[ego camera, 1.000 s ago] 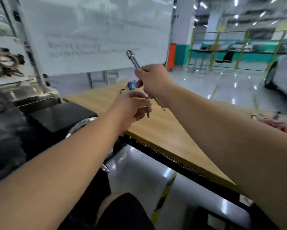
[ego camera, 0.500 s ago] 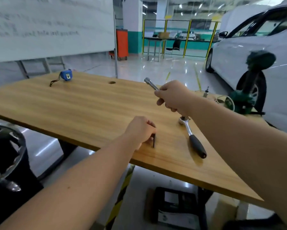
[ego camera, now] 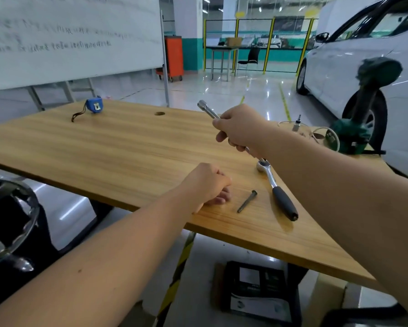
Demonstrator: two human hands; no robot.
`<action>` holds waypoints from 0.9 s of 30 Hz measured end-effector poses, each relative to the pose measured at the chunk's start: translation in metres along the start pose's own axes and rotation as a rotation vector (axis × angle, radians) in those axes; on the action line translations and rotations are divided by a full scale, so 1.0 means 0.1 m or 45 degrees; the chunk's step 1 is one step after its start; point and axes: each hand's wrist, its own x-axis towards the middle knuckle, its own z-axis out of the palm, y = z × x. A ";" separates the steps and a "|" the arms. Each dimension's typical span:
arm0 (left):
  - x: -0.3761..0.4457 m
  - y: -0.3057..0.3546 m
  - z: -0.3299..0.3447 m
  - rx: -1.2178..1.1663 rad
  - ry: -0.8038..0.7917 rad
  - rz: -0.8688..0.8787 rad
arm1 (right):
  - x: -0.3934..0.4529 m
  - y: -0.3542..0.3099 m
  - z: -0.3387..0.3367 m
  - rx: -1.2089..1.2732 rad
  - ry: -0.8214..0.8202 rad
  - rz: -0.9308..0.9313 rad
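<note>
My right hand (ego camera: 242,128) grips a long silver extension bar (ego camera: 207,110) above the wooden table (ego camera: 118,149); the bar's socket end points up and to the left. My left hand (ego camera: 210,185) rests near the table's front edge with its fingers loosely curled and nothing in it. A dark bolt (ego camera: 247,201) lies flat on the wood just right of the left hand. A ratchet wrench (ego camera: 277,191) with a black grip lies right of the bolt, its silver head under my right wrist.
A blue tape measure (ego camera: 93,106) sits at the table's far left, near a round hole (ego camera: 159,113). A green power tool (ego camera: 361,109) and a cable stand at the far right. A white car (ego camera: 363,55), a whiteboard (ego camera: 68,36) and a black box (ego camera: 257,289) on the floor surround the table.
My left hand has let go of the bolt, which now lies flat on the table. The view has swung right and down; my right hand still holds the bar.
</note>
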 end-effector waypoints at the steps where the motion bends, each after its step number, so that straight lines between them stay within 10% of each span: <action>1: -0.03 -0.03 -0.02 -0.010 -0.004 0.013 | -0.01 -0.02 0.01 -0.006 -0.003 -0.010; 14: -0.56 -0.15 0.82 1.067 -0.136 0.894 | -0.13 -0.10 -0.17 0.010 0.102 -0.089; 27: -0.32 0.01 0.74 0.983 0.089 0.616 | -0.14 -0.13 -0.12 0.040 0.107 -0.126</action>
